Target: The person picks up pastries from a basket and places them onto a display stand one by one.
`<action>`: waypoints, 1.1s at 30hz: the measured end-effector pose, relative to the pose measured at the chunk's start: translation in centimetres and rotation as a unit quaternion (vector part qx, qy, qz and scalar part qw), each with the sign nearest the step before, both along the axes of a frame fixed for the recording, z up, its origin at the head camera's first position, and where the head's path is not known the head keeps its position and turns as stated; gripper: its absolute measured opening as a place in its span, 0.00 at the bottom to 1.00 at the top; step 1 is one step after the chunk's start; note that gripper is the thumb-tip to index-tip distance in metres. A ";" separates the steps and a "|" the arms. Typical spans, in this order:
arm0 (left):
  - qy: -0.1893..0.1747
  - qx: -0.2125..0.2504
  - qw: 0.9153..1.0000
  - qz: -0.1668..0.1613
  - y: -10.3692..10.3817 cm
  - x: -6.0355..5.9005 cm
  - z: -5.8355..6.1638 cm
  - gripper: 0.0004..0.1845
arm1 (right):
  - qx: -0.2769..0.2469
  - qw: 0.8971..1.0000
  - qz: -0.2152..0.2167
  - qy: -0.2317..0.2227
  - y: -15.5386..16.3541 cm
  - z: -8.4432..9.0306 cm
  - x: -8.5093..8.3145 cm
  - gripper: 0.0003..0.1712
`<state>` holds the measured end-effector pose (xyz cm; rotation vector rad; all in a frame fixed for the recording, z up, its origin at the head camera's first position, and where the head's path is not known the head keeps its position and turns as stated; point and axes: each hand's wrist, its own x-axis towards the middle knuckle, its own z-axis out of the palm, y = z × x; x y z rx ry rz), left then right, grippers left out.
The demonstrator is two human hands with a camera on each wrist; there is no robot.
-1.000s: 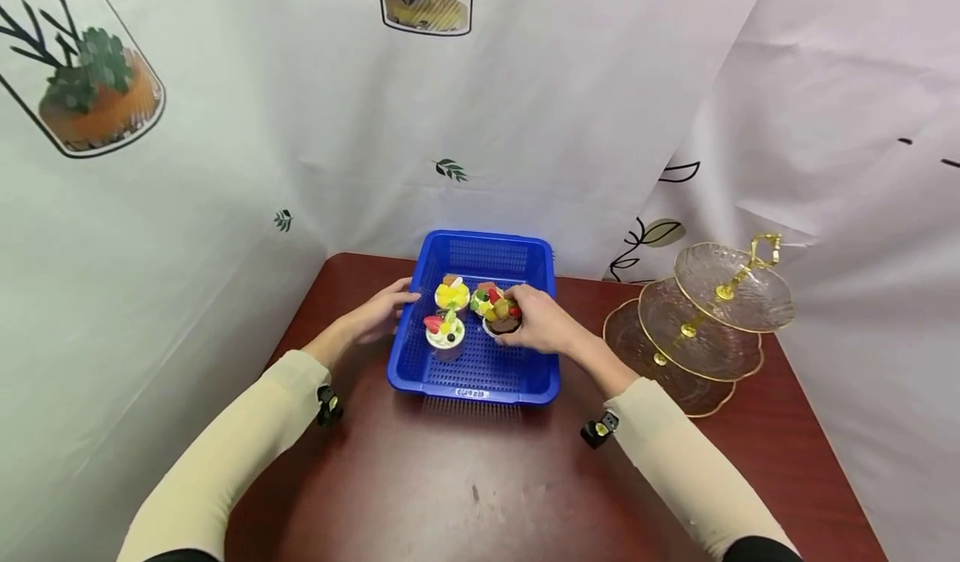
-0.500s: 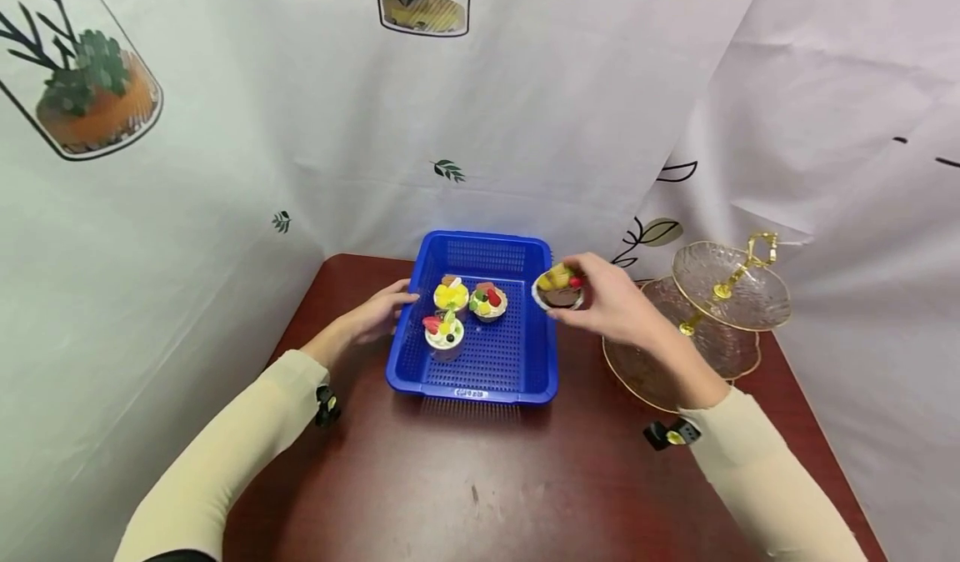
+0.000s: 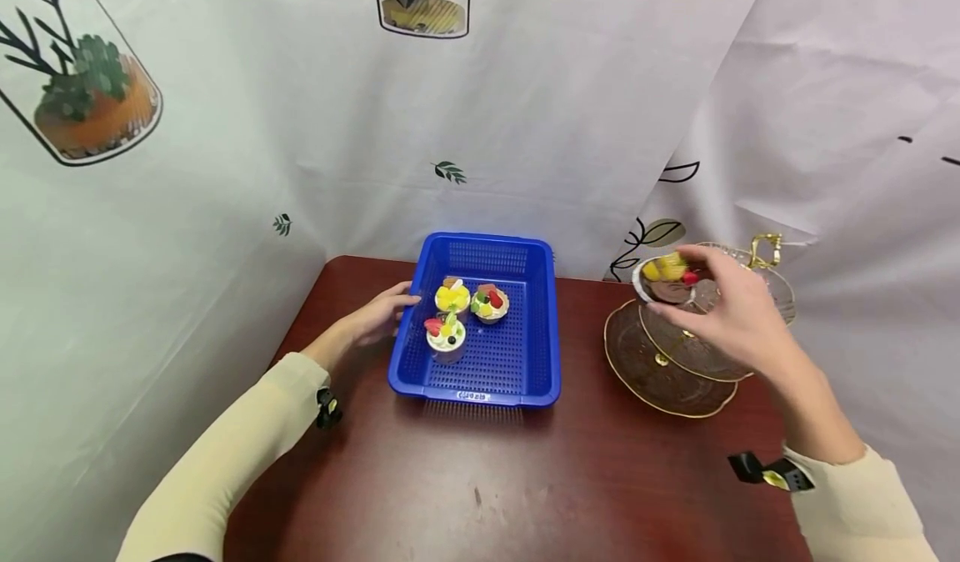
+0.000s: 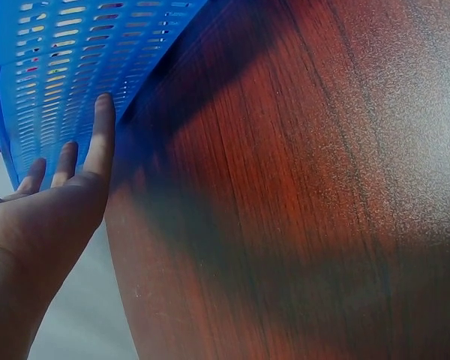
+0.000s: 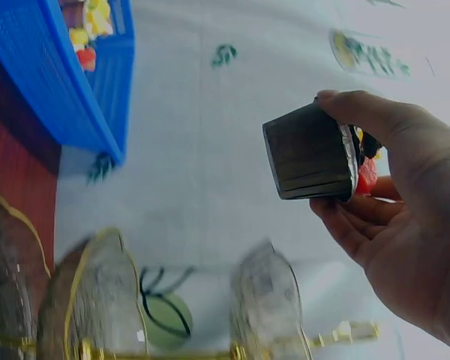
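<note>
The right hand [image 3: 731, 312] has carried a chocolate cupcake [image 3: 666, 278] out of the blue basket [image 3: 480, 370] and across to the glass stand [image 3: 678, 378]. A second ago that hand was down inside the basket, closing on this cake; half a second ago it was just over the basket's near rim. Now the cake hangs above the stand's middle tier, just beside the top tier, not yet set on any plate. The fingers curl round the dark paper cup [image 5: 311, 154], thumb on top, with the fruit topping turned towards the palm in the right wrist view.

The left hand [image 3: 375, 316] has not moved. It rests flat against the basket's outer wall, fingers [image 4: 101, 139] straight and touching the blue mesh, holding nothing.

Three cupcakes remain in the basket, close beside the left hand: a yellow one [image 3: 452, 297], a fruit one [image 3: 490, 302] and a white one [image 3: 446, 333]. So one cake is out and in the air, and all three tiers of the stand look bare. The tabletop [image 3: 480, 479] is dark red wood.
</note>
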<state>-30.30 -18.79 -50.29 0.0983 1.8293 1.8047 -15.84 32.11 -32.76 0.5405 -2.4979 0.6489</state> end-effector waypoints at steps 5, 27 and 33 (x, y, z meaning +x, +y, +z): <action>0.004 -0.001 1.000 -0.005 -0.1 0.0 -0.1 0.30 | -0.032 0.998 -0.046 0.008 2.5 -0.1 1.7 0.46; 0.008 -0.026 0.999 -0.022 -0.3 0.1 0.3 0.31 | -0.131 0.973 -0.166 -0.093 10.5 -1.5 4.0 0.39; 0.010 -0.025 0.999 -0.021 -0.3 0.0 0.2 0.31 | -0.099 0.969 -0.196 -0.112 11.3 -2.0 3.3 0.42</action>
